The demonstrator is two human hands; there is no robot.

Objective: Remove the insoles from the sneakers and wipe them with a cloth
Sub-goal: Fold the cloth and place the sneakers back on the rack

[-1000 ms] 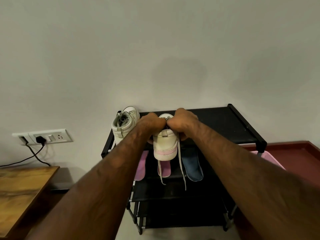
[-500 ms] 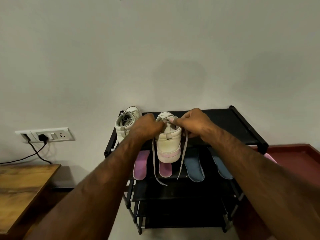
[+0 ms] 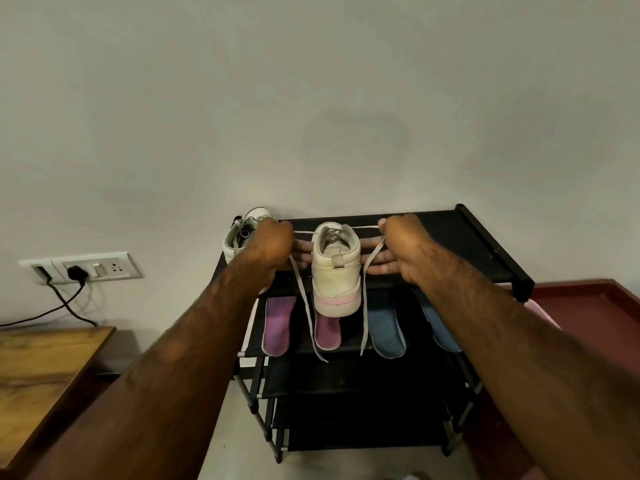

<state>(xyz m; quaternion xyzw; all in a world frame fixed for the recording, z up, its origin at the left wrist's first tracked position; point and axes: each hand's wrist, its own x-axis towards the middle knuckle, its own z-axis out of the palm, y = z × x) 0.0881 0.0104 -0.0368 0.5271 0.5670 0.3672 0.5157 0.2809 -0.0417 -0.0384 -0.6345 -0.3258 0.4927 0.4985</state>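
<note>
Both hands have drawn apart since the earlier frames, where they met over the shoe's tongue. Now the left hand (image 3: pixel 273 245) and the right hand (image 3: pixel 407 251) stand on either side of the cream leather high-top sneaker (image 3: pixel 336 271). Each pinches the flat grey-white lace (image 3: pixel 300 289) at thumb and forefinger, with the remaining fingers lying straight toward the shoe's sides. From the eyelets the lace runs taut out to each hand, and its loose ends hang past the front edge of the black metal-and-fabric shoe rack (image 3: pixel 491 244).

The sneaker stands on the rack's top shelf at mid-front, heel toward the camera. A second cream sneaker (image 3: pixel 239 237) sits at the top shelf's back left corner, partly behind the left hand. On the rack's second shelf lie two purple foam insoles (image 3: pixel 277 323) and two blue foam insoles (image 3: pixel 386 336), side by side. Left of the rack are a wooden bench (image 3: pixel 45 368) and a white wall socket panel (image 3: pixel 100 268).

I judge the step in hand to be loosening the lace to open the shoe; whether its insole is inside cannot be seen. The next move calls for slackening the lower crossings, lifting the tongue and peeling the insole up from the heel. No cloth is in view.
</note>
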